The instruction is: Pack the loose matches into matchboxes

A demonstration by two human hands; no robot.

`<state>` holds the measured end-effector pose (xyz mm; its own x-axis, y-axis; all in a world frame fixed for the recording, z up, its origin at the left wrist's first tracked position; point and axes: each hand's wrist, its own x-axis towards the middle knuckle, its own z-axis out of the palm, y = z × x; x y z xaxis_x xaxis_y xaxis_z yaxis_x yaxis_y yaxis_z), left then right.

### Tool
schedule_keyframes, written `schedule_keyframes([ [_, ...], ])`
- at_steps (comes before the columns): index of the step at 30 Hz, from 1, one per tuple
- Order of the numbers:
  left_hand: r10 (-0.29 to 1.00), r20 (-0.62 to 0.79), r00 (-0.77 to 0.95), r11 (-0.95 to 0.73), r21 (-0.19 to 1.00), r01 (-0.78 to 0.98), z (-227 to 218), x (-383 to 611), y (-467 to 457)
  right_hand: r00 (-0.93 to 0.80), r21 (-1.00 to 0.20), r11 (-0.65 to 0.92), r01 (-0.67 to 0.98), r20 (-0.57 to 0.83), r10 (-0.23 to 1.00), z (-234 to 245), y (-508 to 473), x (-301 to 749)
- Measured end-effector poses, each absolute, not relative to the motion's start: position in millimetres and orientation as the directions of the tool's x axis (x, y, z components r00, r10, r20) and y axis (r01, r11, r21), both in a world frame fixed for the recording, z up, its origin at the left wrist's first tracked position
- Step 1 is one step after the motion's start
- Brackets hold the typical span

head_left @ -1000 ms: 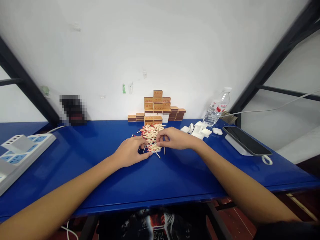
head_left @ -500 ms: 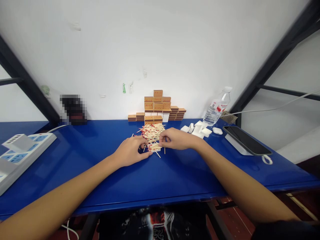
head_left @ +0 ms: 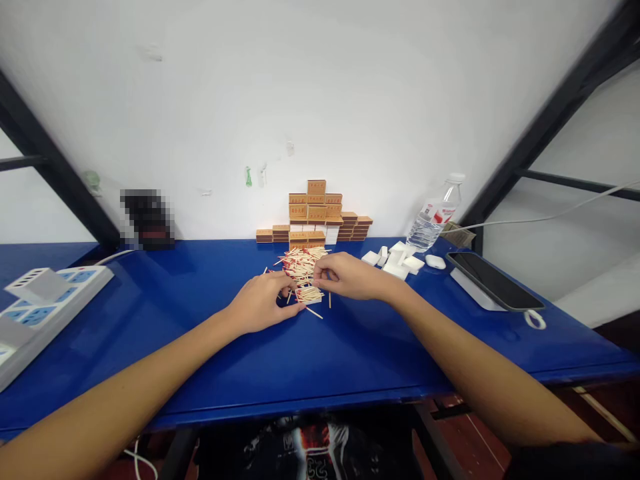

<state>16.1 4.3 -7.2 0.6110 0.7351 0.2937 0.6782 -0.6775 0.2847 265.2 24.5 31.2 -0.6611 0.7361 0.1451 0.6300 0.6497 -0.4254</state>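
A small white matchbox tray (head_left: 316, 300) filled with red-tipped matches lies on the blue table. My left hand (head_left: 257, 303) grips its left end, thumb at the near side and fingers at the far side. My right hand (head_left: 347, 276) hovers at the tray's right end with thumb and index finger pinched together; whatever lies between the tips is too small to make out. Just behind the tray spreads a heap of loose matches (head_left: 303, 264). One loose match (head_left: 315, 312) rests on the table at the tray's near edge.
Stacked matchboxes (head_left: 316, 199) stand against the wall behind the heap. To the right are several white empty trays (head_left: 397, 257), a water bottle (head_left: 434, 213), a white earphone case (head_left: 435, 261) and a phone (head_left: 493, 280). A power strip (head_left: 55, 307) occupies the left side.
My right hand has shifted slightly left and up over the tray. The matches in the tray lie straighter, and the loose match at its near edge has turned. My left hand has stayed put.
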Motion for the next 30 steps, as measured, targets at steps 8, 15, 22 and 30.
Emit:
schedule_keyframes([
  [8,0.723,0.317,0.614,-0.689,0.271,0.672,-11,16,5,-0.724,-0.403,0.639,0.655,-0.092,0.683,43,5,255],
  [15,0.726,0.313,0.613,-0.687,0.270,0.675,-10,16,6,-0.724,-0.412,0.616,0.672,-0.189,0.664,40,3,254],
  [22,0.713,0.328,0.620,-0.699,0.264,0.664,-11,15,6,-0.718,-0.438,0.591,0.678,-0.218,0.661,40,4,256],
  [30,0.709,0.345,0.615,-0.703,0.266,0.660,-11,16,5,-0.660,-0.525,0.520,0.674,-0.112,0.743,44,2,256],
])
